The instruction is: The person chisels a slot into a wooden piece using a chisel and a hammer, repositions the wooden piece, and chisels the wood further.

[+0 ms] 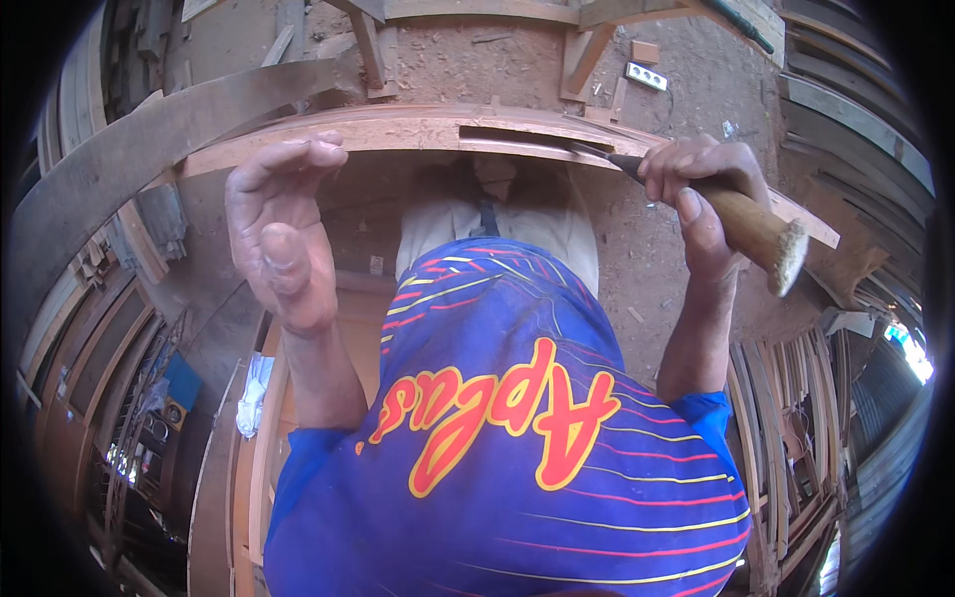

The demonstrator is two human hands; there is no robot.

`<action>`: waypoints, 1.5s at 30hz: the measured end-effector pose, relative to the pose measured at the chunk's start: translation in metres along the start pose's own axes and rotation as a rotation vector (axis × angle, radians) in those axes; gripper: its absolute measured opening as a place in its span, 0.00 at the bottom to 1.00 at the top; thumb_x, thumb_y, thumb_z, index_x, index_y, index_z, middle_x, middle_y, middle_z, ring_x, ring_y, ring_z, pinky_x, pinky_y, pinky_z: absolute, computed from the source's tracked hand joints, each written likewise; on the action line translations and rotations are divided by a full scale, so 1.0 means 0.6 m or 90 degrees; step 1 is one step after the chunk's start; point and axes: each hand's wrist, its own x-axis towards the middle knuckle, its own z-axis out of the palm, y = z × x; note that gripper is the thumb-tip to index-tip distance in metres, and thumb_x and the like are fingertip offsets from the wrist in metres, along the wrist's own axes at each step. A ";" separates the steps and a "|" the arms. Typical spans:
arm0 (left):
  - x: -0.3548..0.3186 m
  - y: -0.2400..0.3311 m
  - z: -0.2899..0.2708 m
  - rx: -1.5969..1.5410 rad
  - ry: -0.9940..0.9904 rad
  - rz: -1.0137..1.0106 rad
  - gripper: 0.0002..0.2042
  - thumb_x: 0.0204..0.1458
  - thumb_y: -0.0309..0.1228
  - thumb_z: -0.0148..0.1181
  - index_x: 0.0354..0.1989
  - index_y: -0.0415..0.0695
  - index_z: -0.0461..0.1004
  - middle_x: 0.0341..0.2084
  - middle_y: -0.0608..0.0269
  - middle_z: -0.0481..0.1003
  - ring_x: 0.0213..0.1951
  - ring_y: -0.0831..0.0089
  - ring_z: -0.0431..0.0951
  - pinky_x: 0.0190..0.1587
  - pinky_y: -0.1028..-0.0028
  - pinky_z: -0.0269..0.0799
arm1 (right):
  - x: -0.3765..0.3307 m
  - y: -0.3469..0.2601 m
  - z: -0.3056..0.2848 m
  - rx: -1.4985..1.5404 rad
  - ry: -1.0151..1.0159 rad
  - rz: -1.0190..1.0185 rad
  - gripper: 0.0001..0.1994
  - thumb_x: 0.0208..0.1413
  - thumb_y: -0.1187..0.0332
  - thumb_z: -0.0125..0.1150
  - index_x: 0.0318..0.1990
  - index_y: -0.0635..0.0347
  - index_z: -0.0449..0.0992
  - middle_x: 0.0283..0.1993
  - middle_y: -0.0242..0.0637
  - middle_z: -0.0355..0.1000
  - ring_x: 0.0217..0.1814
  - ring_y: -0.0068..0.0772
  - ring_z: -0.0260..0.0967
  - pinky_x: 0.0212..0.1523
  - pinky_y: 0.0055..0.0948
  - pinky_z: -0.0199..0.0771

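A long pale wooden beam (388,134) lies crosswise before me, with a long narrow slot (517,140) cut into its side. My right hand (701,179) is wrapped round a chisel (748,224), whose thick wooden handle has a frayed, battered end. The chisel's dark blade slants left, and its tip is at the right part of the slot; how deep it goes I cannot tell. Close to the beam's left part, my left hand (284,234) is raised with the fingers curved and the thumb apart. Nothing shows in it.
A wide curved plank (164,134) sweeps across the left side. Beyond the beam stand wooden trestle legs (587,60), with a white socket strip (647,76) and a small wood block (645,52) on the dirt floor. Stacked boards (846,109) line the right.
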 end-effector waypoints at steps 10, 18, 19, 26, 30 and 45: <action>0.009 0.020 0.064 -0.029 -0.068 0.103 0.32 0.68 0.53 0.51 0.65 0.34 0.64 0.53 0.43 0.75 0.59 0.53 0.75 0.62 0.57 0.72 | 0.093 0.010 0.222 -0.251 -0.214 0.042 0.19 0.46 0.69 0.74 0.46 0.62 0.76 0.38 0.47 0.81 0.44 0.51 0.83 0.42 0.44 0.82; 0.033 0.012 0.049 0.478 0.028 -0.097 0.07 0.69 0.28 0.56 0.42 0.37 0.76 0.36 0.64 0.77 0.40 0.76 0.76 0.46 0.73 0.73 | 0.113 0.118 0.306 -0.363 -0.210 0.044 0.12 0.52 0.73 0.66 0.43 0.65 0.75 0.35 0.51 0.81 0.39 0.54 0.83 0.38 0.49 0.82; 0.034 -0.011 0.037 0.483 0.029 -0.096 0.07 0.69 0.28 0.56 0.42 0.37 0.76 0.36 0.64 0.77 0.40 0.76 0.76 0.46 0.73 0.73 | 0.116 0.127 0.314 -0.360 -0.209 0.042 0.12 0.52 0.73 0.66 0.43 0.65 0.75 0.35 0.51 0.81 0.39 0.54 0.83 0.38 0.49 0.82; 0.020 -0.105 -0.021 0.450 0.116 -0.060 0.11 0.71 0.34 0.53 0.40 0.38 0.75 0.33 0.62 0.79 0.36 0.75 0.76 0.43 0.71 0.75 | 0.123 0.179 0.340 -0.402 -0.292 -0.004 0.15 0.52 0.70 0.69 0.46 0.62 0.74 0.37 0.49 0.82 0.42 0.52 0.83 0.40 0.48 0.83; 0.028 -0.114 -0.025 0.427 0.115 -0.072 0.12 0.72 0.34 0.52 0.40 0.38 0.75 0.33 0.63 0.78 0.36 0.76 0.76 0.43 0.71 0.74 | 0.148 0.172 0.332 -0.407 -0.390 0.069 0.14 0.53 0.70 0.69 0.45 0.62 0.74 0.36 0.50 0.82 0.42 0.54 0.83 0.41 0.50 0.82; 0.035 -0.038 -0.003 0.563 0.094 -0.064 0.09 0.70 0.31 0.54 0.40 0.39 0.77 0.32 0.61 0.80 0.36 0.74 0.79 0.40 0.67 0.75 | 0.137 0.151 0.331 -0.359 -0.309 0.006 0.15 0.53 0.68 0.69 0.46 0.62 0.76 0.38 0.50 0.82 0.44 0.53 0.83 0.42 0.49 0.82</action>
